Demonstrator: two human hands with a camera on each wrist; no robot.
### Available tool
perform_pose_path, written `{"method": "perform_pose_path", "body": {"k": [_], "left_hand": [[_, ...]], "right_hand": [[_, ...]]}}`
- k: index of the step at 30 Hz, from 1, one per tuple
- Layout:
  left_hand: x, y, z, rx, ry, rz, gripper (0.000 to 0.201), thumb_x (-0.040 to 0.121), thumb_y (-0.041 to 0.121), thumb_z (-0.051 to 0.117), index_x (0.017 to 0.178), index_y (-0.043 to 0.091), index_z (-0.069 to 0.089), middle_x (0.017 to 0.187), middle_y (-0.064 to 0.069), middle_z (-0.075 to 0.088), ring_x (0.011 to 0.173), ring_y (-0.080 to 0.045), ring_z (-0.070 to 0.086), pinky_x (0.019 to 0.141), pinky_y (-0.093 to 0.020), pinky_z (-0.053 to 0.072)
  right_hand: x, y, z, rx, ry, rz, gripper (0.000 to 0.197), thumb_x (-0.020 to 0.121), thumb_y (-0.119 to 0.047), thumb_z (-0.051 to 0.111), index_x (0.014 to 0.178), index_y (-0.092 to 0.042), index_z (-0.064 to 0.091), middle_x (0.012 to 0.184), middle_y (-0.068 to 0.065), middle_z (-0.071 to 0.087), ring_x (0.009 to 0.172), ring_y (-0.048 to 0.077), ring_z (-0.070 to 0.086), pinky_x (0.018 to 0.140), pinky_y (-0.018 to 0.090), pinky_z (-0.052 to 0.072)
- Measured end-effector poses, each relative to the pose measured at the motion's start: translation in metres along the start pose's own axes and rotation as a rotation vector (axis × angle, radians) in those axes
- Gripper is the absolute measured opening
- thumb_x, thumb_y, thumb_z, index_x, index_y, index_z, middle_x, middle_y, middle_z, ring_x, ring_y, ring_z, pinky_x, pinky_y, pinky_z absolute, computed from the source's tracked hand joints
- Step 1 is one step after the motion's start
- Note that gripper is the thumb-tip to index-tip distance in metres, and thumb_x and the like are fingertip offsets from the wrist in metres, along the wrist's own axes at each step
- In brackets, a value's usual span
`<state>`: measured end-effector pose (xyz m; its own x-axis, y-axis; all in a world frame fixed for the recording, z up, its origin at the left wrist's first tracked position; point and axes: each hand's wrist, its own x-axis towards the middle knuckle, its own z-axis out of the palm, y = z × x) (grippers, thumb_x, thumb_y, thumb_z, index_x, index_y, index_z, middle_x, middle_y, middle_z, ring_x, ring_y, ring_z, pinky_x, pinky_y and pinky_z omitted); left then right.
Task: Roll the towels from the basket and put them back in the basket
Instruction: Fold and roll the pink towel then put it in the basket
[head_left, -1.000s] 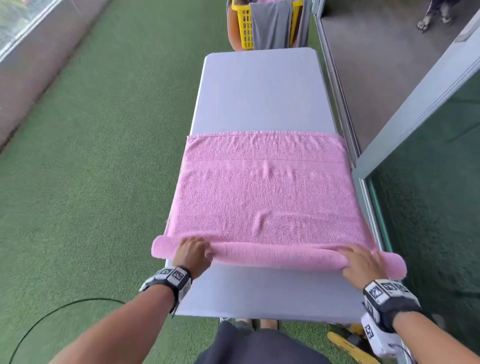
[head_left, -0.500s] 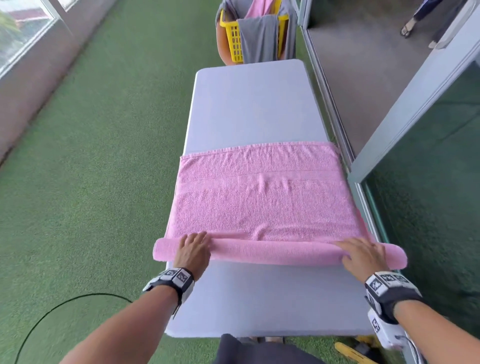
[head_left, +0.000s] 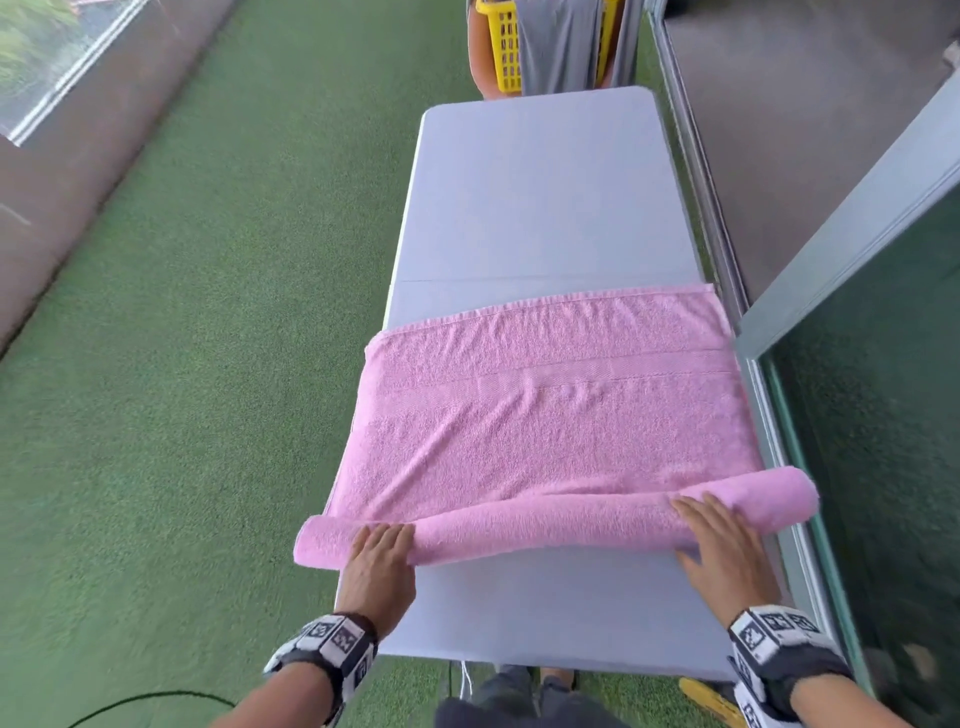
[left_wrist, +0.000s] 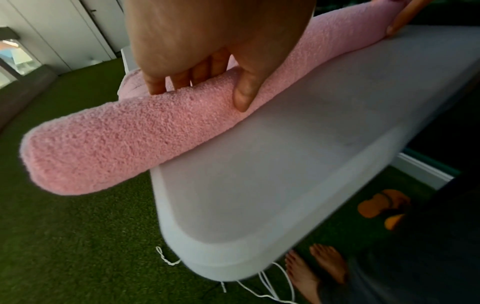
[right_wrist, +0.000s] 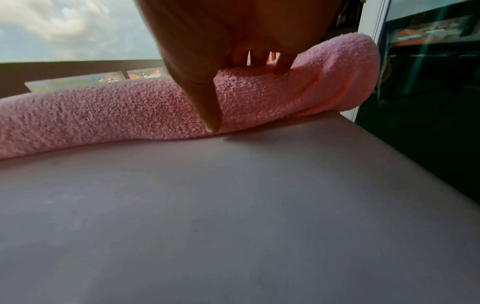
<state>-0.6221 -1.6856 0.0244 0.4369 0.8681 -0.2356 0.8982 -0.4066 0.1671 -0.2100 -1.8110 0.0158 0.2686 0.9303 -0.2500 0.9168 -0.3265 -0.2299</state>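
Note:
A pink towel (head_left: 550, 426) lies flat across the grey table (head_left: 540, 197). Its near edge is wound into a long roll (head_left: 545, 525) that overhangs both table sides. My left hand (head_left: 382, 558) lies on the roll's left part, fingers over the top and thumb (left_wrist: 241, 96) against the near side. My right hand (head_left: 719, 545) presses the right part with fairly straight fingers, thumb (right_wrist: 207, 107) down at the table. The yellow basket (head_left: 501, 47) stands beyond the far end with a grey towel (head_left: 558, 41) draped over its rim.
A sliding glass door frame (head_left: 831, 234) runs close along the table's right side. Green turf (head_left: 182, 364) covers the floor to the left, with a black cable (head_left: 156, 699) on it. Bare feet (left_wrist: 319, 265), white strings (left_wrist: 259, 288) and an orange sandal (left_wrist: 381, 203) are under the near end.
Both hands have pushed the roll away from me, so it is thicker and less flat towel remains. The right end has gone further than the left.

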Motion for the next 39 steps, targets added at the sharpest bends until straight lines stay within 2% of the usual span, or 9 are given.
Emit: {"method": "perform_pose_path", "body": {"k": [7, 11, 14, 17, 21, 26, 30, 34, 39], "left_hand": [[0.005, 0.024, -0.008, -0.073, -0.05, 0.044, 0.042, 0.097, 0.026, 0.044, 0.138, 0.021, 0.046, 0.133, 0.002, 0.057, 0.123, -0.014, 0.05, 0.116, -0.04, 0.024], [0.017, 0.024, -0.008, -0.061, -0.041, -0.048, 0.058, 0.097, 0.032, 0.004, 0.152, 0.013, 0.002, 0.157, -0.006, 0.005, 0.147, -0.024, 0.003, 0.118, -0.042, -0.005], [0.005, 0.021, -0.002, 0.01, -0.094, -0.006, 0.071, 0.095, 0.047, 0.044, 0.151, 0.013, 0.015, 0.155, -0.005, 0.011, 0.146, -0.024, 0.011, 0.118, -0.042, 0.001], [-0.003, 0.018, 0.002, 0.048, -0.056, 0.043, 0.055, 0.073, 0.034, 0.077, 0.122, 0.015, 0.062, 0.125, -0.004, 0.063, 0.119, -0.026, 0.055, 0.111, -0.045, 0.026], [0.015, 0.014, -0.013, 0.027, 0.048, 0.064, 0.041, 0.084, 0.042, 0.055, 0.115, 0.017, 0.065, 0.123, -0.005, 0.063, 0.11, -0.02, 0.053, 0.099, -0.042, 0.039], [0.017, 0.018, -0.009, -0.042, -0.021, -0.007, 0.067, 0.097, 0.048, 0.037, 0.15, 0.014, 0.018, 0.154, -0.004, 0.013, 0.145, -0.022, 0.012, 0.117, -0.04, 0.002], [0.004, 0.018, -0.001, -0.008, -0.027, 0.01, 0.06, 0.074, 0.024, 0.077, 0.129, 0.013, 0.056, 0.132, -0.006, 0.058, 0.128, -0.026, 0.048, 0.114, -0.043, 0.017], [0.024, 0.018, -0.014, 0.008, 0.055, -0.001, 0.024, 0.089, 0.025, 0.06, 0.111, 0.016, 0.064, 0.114, -0.003, 0.067, 0.109, -0.022, 0.057, 0.106, -0.043, 0.032], [0.034, 0.023, -0.013, -0.088, 0.008, -0.064, 0.059, 0.101, 0.043, 0.028, 0.15, 0.012, 0.02, 0.154, -0.003, 0.015, 0.146, -0.024, 0.012, 0.118, -0.043, 0.0]], "right_hand": [[-0.006, 0.02, -0.035, -0.088, -0.057, 0.149, 0.042, 0.081, -0.036, 0.063, 0.122, -0.033, 0.06, 0.129, -0.011, 0.058, 0.121, 0.014, 0.049, 0.104, 0.047, 0.029], [0.004, 0.024, -0.037, -0.046, 0.004, 0.132, 0.053, 0.099, -0.047, 0.031, 0.149, -0.03, 0.025, 0.158, -0.008, 0.019, 0.144, 0.014, 0.021, 0.116, 0.049, -0.003], [-0.011, 0.03, -0.019, -0.142, -0.172, 0.064, 0.081, 0.09, -0.062, 0.043, 0.151, -0.034, -0.003, 0.157, -0.012, -0.004, 0.148, 0.013, -0.001, 0.11, 0.047, -0.024], [-0.019, 0.025, -0.019, -0.228, -0.179, 0.056, 0.075, 0.076, -0.036, 0.071, 0.143, -0.031, 0.037, 0.145, -0.006, 0.046, 0.136, 0.016, 0.036, 0.117, 0.055, 0.007], [0.0, 0.016, -0.039, -0.198, -0.116, 0.051, 0.043, 0.083, -0.032, 0.06, 0.126, -0.037, 0.055, 0.127, -0.016, 0.059, 0.119, 0.009, 0.051, 0.115, 0.051, 0.014], [0.016, 0.016, -0.047, -0.104, -0.119, 0.062, 0.061, 0.095, -0.055, 0.042, 0.147, -0.039, 0.015, 0.152, -0.021, 0.015, 0.144, 0.009, 0.018, 0.114, 0.046, -0.007], [-0.001, 0.015, -0.036, -0.246, -0.255, 0.043, 0.066, 0.081, -0.048, 0.063, 0.141, -0.037, 0.038, 0.144, -0.015, 0.043, 0.132, 0.01, 0.036, 0.116, 0.048, 0.013], [0.005, 0.009, -0.046, -0.219, -0.274, 0.032, 0.059, 0.082, -0.058, 0.05, 0.137, -0.039, 0.042, 0.144, -0.015, 0.043, 0.13, 0.009, 0.037, 0.11, 0.041, 0.019], [0.005, 0.011, -0.048, -0.038, -0.161, 0.082, 0.059, 0.097, -0.054, 0.035, 0.15, -0.035, 0.015, 0.154, -0.019, 0.012, 0.145, 0.01, 0.015, 0.116, 0.046, -0.003]]}}
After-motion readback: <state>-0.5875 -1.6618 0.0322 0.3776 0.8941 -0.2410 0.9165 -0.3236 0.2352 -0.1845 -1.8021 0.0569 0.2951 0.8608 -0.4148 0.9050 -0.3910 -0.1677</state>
